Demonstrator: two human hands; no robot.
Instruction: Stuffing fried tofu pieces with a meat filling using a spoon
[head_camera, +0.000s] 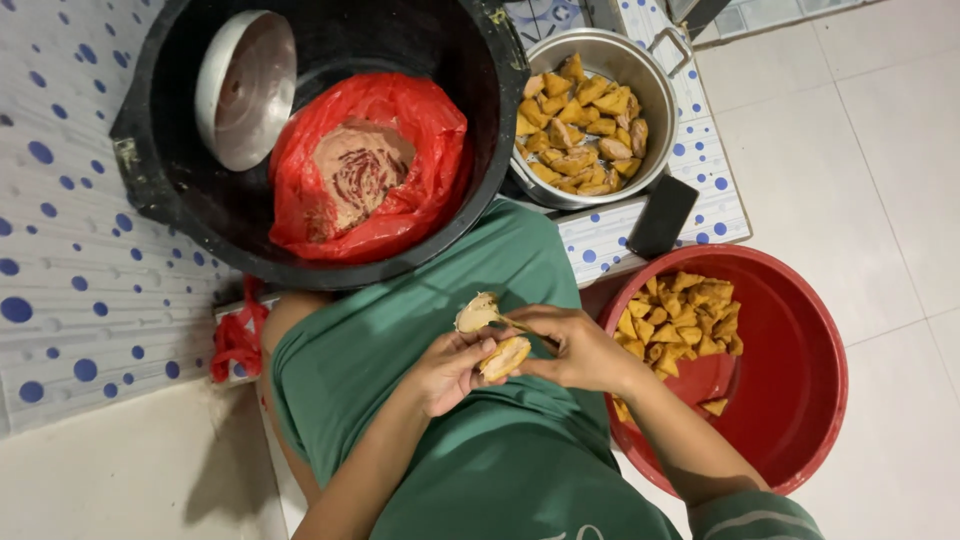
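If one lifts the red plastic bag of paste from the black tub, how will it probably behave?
The red plastic bag is crumpled and slumps around its brownish paste, so it would probably be floppy and sag. Its mouth lies open, so the paste might spill if it tips. It looks fairly full, likely heavy for its size.

Black tub (160, 160) and red basin (800, 400) partly cropped.
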